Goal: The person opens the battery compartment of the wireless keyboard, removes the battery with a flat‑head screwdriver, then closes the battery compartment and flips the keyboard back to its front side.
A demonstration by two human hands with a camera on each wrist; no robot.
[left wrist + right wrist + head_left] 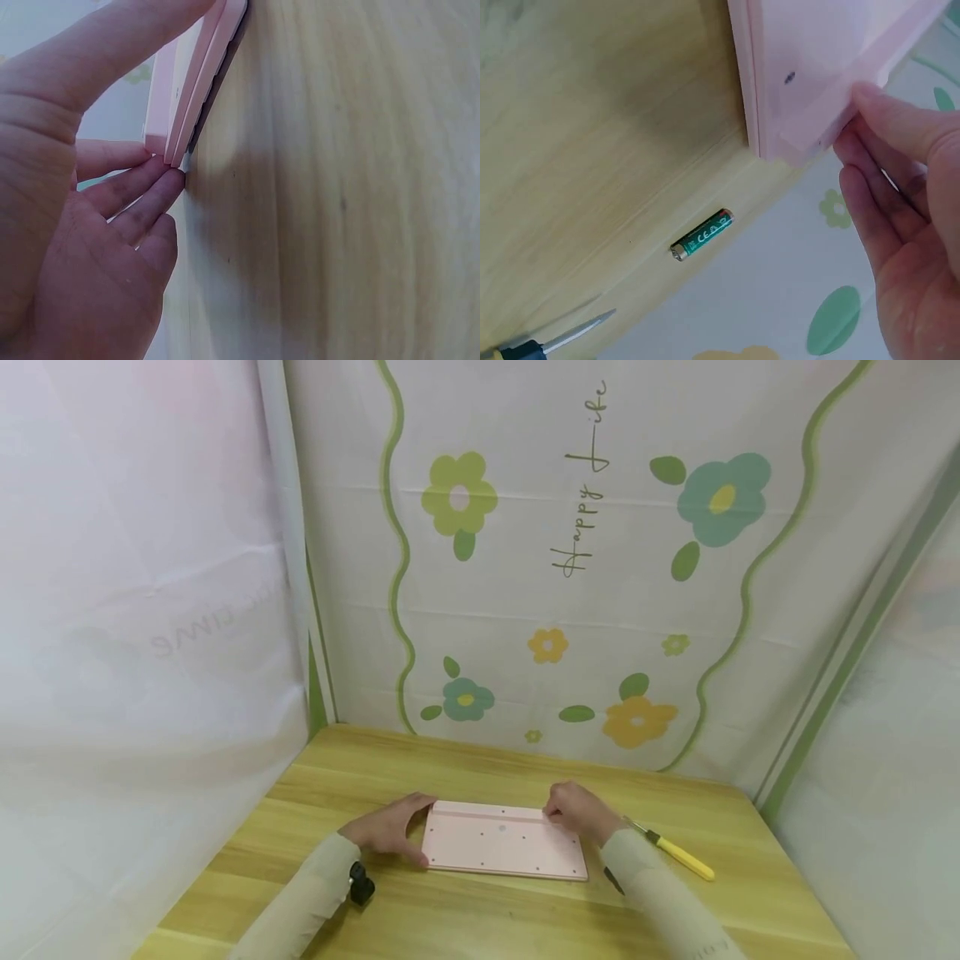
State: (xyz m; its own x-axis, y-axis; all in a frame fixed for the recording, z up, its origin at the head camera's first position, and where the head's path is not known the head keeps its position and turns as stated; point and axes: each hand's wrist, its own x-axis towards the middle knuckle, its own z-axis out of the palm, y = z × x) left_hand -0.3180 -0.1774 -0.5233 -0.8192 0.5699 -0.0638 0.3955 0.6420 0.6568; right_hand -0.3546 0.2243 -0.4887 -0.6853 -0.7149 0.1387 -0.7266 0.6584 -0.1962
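Note:
A pink keyboard lies face down on the wooden table, its back dotted with small dark screws and a raised ridge along the far edge. Around its left end, my left hand spans the width, thumb at the near corner and fingers at the far one; the left wrist view has those fingers against the end. At the far edge toward the right, my right hand pinches the ridge, with the thumb on top and the other fingers curled behind it.
Right of the keyboard lies a screwdriver with a yellow handle and metal shaft. A green battery rests on the table close to the keyboard's right end, out of sight in the head view. A flowered curtain hangs along the table's back edge.

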